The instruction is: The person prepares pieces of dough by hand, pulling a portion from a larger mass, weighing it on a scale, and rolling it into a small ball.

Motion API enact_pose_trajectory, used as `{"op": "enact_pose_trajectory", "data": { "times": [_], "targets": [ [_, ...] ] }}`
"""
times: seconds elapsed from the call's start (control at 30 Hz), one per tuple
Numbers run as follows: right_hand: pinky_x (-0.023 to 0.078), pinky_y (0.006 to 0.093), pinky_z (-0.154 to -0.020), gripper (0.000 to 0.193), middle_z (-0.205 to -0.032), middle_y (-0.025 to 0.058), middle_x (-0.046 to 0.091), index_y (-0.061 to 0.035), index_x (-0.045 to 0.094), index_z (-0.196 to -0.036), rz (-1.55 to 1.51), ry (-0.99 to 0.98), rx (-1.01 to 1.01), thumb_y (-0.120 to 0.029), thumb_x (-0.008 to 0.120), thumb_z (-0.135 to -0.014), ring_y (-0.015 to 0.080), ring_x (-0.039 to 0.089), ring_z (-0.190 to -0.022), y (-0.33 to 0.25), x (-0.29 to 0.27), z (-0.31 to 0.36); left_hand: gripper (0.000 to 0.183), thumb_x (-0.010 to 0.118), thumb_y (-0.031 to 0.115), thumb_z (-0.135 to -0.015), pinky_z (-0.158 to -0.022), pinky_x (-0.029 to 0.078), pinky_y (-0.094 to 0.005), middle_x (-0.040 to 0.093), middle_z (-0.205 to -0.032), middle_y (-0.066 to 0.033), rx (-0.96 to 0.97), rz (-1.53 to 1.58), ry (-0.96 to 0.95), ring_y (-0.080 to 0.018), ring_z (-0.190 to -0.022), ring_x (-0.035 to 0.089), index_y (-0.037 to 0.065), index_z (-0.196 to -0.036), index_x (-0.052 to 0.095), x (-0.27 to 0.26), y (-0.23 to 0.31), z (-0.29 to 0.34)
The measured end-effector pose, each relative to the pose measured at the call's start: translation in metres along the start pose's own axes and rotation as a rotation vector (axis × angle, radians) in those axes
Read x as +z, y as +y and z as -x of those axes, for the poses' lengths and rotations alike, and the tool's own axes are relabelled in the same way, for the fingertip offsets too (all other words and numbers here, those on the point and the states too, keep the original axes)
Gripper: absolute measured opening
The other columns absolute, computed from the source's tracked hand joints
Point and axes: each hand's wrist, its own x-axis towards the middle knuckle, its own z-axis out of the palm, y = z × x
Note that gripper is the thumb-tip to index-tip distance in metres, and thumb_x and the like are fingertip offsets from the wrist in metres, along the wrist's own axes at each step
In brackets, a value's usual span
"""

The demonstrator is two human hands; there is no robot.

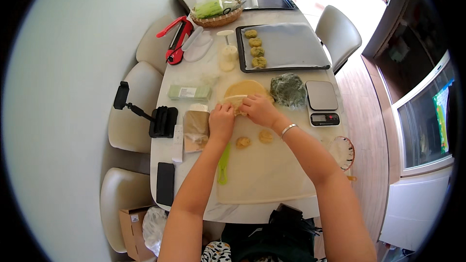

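Note:
A smooth, pale yellow round of dough point(245, 87) lies at the far end of the pale mat point(262, 174). My left hand point(223, 118) and my right hand point(259, 110) meet at its near side, fingers closed on a crumpled, pale yellow edge point(238, 103). Whether that edge is dough or film over it, I cannot tell. Two small dough lumps point(243, 142) sit on the mat between my forearms. Near my left forearm is a green-handled tool point(223, 167), partly covered. A dark green mass in clear film point(289, 90) rests right of the yellow round.
A lined baking tray point(291, 46) holds several greenish patties along its left side. On the right are a kitchen scale point(322, 98) and a rimmed bowl point(343, 153). A phone stand point(162, 121), black phone point(165, 183), plunger mould point(227, 57), red sealer point(179, 41) and basket point(218, 20) line the left.

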Motion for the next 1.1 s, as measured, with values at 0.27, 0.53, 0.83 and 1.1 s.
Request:
{"op": "enact_pose_trajectory", "data": {
  "times": [0.27, 0.53, 0.83, 1.1],
  "targets": [
    [0.051, 0.0329, -0.074, 0.025, -0.088, 0.0047, 0.064, -0.0068, 0.066, -0.101, -0.466, -0.065, 0.555, -0.013, 0.072, -0.077, 0.0221, 0.063, -0.082, -0.003, -0.068, 0.026, 0.029, 0.074, 0.011, -0.070, -0.077, 0.050, -0.0369, 0.065, -0.097, -0.0080, -0.097, -0.107, -0.399, -0.0269, -0.091, 0.061, 0.006, -0.097, 0.067, -0.052, 0.053, -0.037],
    [0.052, 0.0244, -0.074, 0.033, -0.097, 0.0086, 0.068, 0.0044, 0.062, -0.111, -1.016, 0.046, 1.104, -0.016, 0.068, -0.086, 0.0131, 0.065, -0.085, 0.052, -0.194, 0.082, 0.038, 0.075, 0.013, -0.075, -0.068, 0.052, -0.0334, 0.065, -0.090, -0.0121, 0.103, 0.822, -0.183, -0.0274, -0.078, 0.066, 0.005, -0.110, 0.065, -0.025, 0.153, -0.119],
    [0.052, 0.0348, -0.072, 0.029, -0.084, 0.0159, 0.070, -0.0039, 0.072, -0.088, -0.476, 0.127, 1.065, -0.023, 0.076, -0.067, 0.0271, 0.067, -0.076, 0.128, -0.173, 0.153, 0.028, 0.076, 0.011, -0.071, -0.065, 0.051, -0.0367, 0.062, -0.083, -0.0118, 0.279, 0.611, -0.255, -0.0294, -0.073, 0.064, 0.010, -0.099, 0.071, 0.055, 0.218, -0.171],
    [0.044, 0.0447, -0.090, 0.028, -0.098, 0.0123, 0.069, -0.0154, 0.074, -0.093, -0.127, -0.066, 1.133, -0.035, 0.067, -0.075, 0.0295, 0.061, -0.101, 0.134, -0.146, 0.160, 0.031, 0.077, 0.023, -0.070, -0.079, 0.048, -0.0417, 0.064, -0.091, -0.0067, 0.137, 0.455, -0.248, -0.0289, -0.094, 0.060, 0.012, -0.099, 0.071, 0.068, 0.226, -0.158]
  ]
}}
